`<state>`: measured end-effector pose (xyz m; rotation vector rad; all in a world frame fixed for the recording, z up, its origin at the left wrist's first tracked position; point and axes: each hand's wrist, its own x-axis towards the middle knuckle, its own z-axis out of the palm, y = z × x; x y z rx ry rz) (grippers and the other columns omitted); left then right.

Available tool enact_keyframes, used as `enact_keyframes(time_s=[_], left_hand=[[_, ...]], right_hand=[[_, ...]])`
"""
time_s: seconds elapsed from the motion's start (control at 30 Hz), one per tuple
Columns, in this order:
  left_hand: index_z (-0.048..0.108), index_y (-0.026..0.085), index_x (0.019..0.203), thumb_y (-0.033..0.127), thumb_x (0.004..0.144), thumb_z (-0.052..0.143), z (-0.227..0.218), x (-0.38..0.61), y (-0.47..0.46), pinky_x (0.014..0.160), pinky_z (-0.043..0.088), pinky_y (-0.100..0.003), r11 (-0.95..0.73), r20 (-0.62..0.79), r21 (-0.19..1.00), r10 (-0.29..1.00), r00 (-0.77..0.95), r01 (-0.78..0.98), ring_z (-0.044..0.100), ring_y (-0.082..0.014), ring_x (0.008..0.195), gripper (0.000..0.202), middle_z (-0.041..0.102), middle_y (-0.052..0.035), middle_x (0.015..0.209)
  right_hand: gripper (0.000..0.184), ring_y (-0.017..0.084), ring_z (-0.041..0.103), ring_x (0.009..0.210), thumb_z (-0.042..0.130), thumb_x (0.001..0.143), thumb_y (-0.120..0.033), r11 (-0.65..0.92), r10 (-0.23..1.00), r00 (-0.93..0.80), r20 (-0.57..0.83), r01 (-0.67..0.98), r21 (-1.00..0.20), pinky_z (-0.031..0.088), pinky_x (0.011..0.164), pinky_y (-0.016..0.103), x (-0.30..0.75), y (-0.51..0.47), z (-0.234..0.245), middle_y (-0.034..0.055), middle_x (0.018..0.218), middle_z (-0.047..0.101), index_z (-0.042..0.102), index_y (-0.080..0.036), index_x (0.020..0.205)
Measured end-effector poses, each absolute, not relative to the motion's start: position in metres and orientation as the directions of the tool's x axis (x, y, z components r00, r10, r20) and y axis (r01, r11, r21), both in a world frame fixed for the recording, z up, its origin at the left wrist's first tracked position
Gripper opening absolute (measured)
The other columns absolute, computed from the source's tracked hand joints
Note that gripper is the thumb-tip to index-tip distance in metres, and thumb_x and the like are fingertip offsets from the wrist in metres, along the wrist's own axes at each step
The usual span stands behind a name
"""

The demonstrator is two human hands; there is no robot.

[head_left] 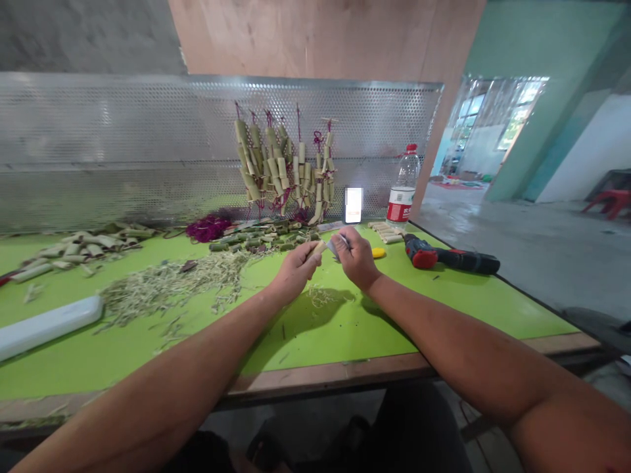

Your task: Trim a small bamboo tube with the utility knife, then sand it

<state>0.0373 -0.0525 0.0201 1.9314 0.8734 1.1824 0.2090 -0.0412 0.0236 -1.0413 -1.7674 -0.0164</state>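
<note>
Over the green tabletop (384, 322), my left hand (296, 270) is closed around a short, pale piece of bamboo stalk (320, 248), tilted up to the right. My right hand (358, 257) is closed on a thin, flat grey piece (335, 248), held against or just beside the stalk's end. Whether this is a blade or a folded sheet I cannot tell. Below both hands lies a small heap of pale curled shavings (321, 297). Just behind my right hand, a yellow object (378, 252) shows in part.
A cordless drill (446, 256) and cut stalk pieces (387, 232) lie right, near a water bottle (403, 187). A lit phone (353, 205) stands behind my hands. Strung stalk pieces (276, 164) hang behind. Shavings (172, 286), purple cord (208, 228) and a white bar (52, 326) lie left.
</note>
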Motion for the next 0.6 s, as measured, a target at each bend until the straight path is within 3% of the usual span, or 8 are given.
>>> enact_keyframes(time_s=[0.17,0.33,0.43,0.6], left_hand=[[0.051,0.017,0.077,0.042,0.088,0.053,0.012,0.043,-0.048,0.052,0.031,-0.022,-0.460,0.359,0.850,0.863,0.356,0.258,0.038,-0.0100,0.055,0.027,0.044,0.0031,0.061],[0.047,0.018,0.073,0.045,0.088,0.054,0.005,0.046,-0.044,0.049,0.030,-0.023,-0.385,0.308,0.902,0.890,0.336,0.195,0.036,-0.0088,0.049,0.032,0.041,0.0044,0.057],[0.049,0.018,0.076,0.046,0.088,0.054,0.006,0.043,-0.047,0.048,0.031,-0.023,-0.389,0.312,0.903,0.886,0.342,0.184,0.035,-0.0086,0.048,0.031,0.041,0.0048,0.056],[0.059,0.016,0.094,0.047,0.087,0.055,0.016,0.037,-0.054,0.053,0.035,-0.023,-0.447,0.349,0.859,0.868,0.354,0.250,0.043,-0.0109,0.055,0.032,0.047,0.0033,0.062]], right_hand=[[0.037,0.018,0.054,0.063,0.036,0.098,-0.048,0.474,0.643,-0.221,0.734,0.867,-0.154,0.021,0.058,0.028,0.200,-0.039,0.021,0.0039,0.070,0.065,0.058,-0.021,0.091],[0.042,0.018,0.054,0.066,0.028,0.101,-0.043,0.501,0.597,-0.330,0.731,0.865,-0.019,0.019,0.059,0.030,0.201,-0.030,0.017,0.0065,0.074,0.067,0.060,-0.020,0.087],[0.043,0.018,0.054,0.066,0.029,0.101,-0.044,0.507,0.606,-0.316,0.730,0.861,-0.049,0.021,0.060,0.029,0.211,-0.020,0.013,0.0056,0.073,0.066,0.061,-0.020,0.087],[0.043,0.018,0.053,0.062,0.029,0.101,-0.045,0.304,0.694,0.027,0.719,0.894,-0.328,0.023,0.057,0.027,0.234,-0.005,0.014,0.0047,0.071,0.065,0.062,-0.019,0.094]])
